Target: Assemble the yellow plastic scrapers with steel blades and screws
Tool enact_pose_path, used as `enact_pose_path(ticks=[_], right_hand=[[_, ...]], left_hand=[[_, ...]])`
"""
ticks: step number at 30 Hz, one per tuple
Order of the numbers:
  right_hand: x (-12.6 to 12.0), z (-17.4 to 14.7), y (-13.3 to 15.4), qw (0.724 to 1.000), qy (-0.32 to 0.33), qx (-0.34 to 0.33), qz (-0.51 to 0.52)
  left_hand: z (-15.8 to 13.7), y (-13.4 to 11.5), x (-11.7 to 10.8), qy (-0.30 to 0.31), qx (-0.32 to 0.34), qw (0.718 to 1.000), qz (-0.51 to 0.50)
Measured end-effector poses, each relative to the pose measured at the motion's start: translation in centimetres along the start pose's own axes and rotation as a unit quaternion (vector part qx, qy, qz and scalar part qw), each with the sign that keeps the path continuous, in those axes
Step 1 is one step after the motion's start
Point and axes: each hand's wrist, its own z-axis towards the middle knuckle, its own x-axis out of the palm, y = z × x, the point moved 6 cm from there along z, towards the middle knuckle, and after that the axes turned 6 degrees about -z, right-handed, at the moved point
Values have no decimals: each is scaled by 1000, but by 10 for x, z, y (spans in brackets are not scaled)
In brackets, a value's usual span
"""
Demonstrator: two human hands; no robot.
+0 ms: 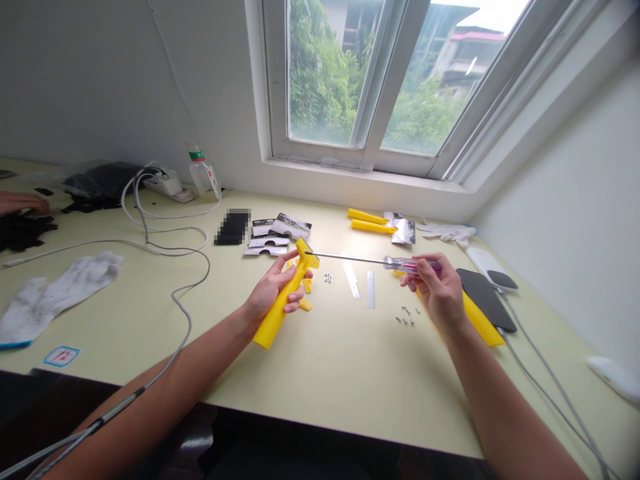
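My left hand [273, 287] is closed around a yellow scraper [283, 307], its ribbed handle slanting down toward me and its head up. In my right hand [440, 287] is a screwdriver [395, 263] with a clear handle. Its long shaft points left, and the tip meets the scraper's head. Below the scraper head lie yellow plastic pieces [306, 304], partly hidden by my left fingers. Between my hands are small nuts [328, 277], two flat metal blades [371, 289] and several screws [407, 317]. Another yellow handle [483, 323] rests behind my right wrist, partly covered.
Printed cards [293, 227] and two yellow scrapers [373, 227] lie at the back. White gloves [450, 231], a dark phone [485, 300] and cables are on the right. Left are a bottle [203, 177], a power strip [170, 185], a looping cable [187, 293], a stained glove [60, 293] and another person's hand [23, 202].
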Motion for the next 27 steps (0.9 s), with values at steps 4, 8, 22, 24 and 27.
enact_pose_path(ticks=[4,8,22,24,27], right_hand=[[0,-1,2,1000,-3,-5,-2],[-1,0,0,1000,-6,-6,0],[-1,1,-6,1000,-17,21,16],[0,1,-7,999,-23,37,11],[1,-1,-9,998,-27,57,-8]], left_hand=[[0,1,0,7,-5,1000,-7],[-1,1,0,5,-6,1000,-16],[-2,0,1,17,-11,1000,-19],[-2,0,2,17,-11,1000,-19],[-2,0,3,19,-6,1000,-15]])
